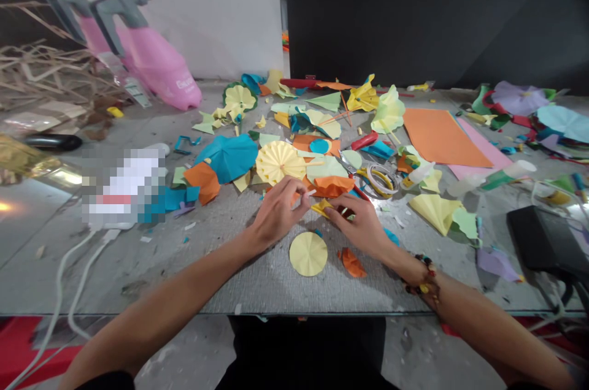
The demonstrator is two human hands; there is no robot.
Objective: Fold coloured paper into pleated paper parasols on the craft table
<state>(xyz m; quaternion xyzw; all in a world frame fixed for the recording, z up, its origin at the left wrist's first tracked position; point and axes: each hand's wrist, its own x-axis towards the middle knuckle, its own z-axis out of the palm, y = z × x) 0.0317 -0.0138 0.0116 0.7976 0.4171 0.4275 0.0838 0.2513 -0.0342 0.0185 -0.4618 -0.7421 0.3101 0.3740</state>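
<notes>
My left hand (277, 213) is closed in a pinch, with a small white strip (311, 192) sticking out at its fingertips. Close beside it, my right hand (361, 224) grips a piece of folded yellow paper (322, 206). Below the hands, a round pale yellow paper disc (308, 254) with radiating creases lies flat on the table. A creased orange paper piece (353, 263) rests to its right. Just beyond my left fingers sits a pleated yellow paper rosette (280, 162), next to a blue pleated paper piece (230, 157). Scissors (356, 173) lie past my right hand.
Paper scraps litter the grey table (257, 292). Orange sheets (444, 137) over pink paper lie back right, near glue bottles (510, 174). A black power adapter (547, 240) stands right; a white power strip with cables (113, 233) is left. Pink spray bottles (159, 65) stand back left.
</notes>
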